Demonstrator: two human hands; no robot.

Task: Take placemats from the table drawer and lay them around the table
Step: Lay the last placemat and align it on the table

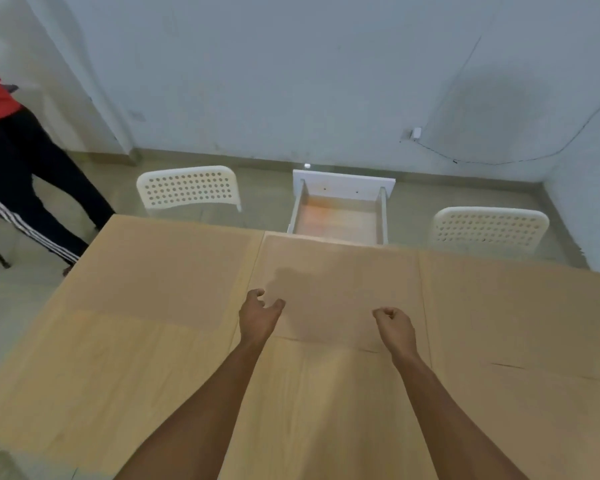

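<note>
Both forearms reach out over the pale wooden table [136, 341]. The left hand [258, 315] hovers with fingers loosely curled and thumb apart, holding nothing. The right hand [394, 323] is balled into a fist, also holding nothing. Under and around the hands, tan rectangular placemats [336, 282] lie flat on the tabletop, edge to edge, the middle one directly ahead of the fingers; whether either hand touches it cannot be told. Beyond the far table edge the white drawer [340, 216] stands pulled out, well apart from both hands. Two white perforated chairs [187, 188] flank it. At far left, a person [18, 161] in red top and dark trousers stands.
</note>
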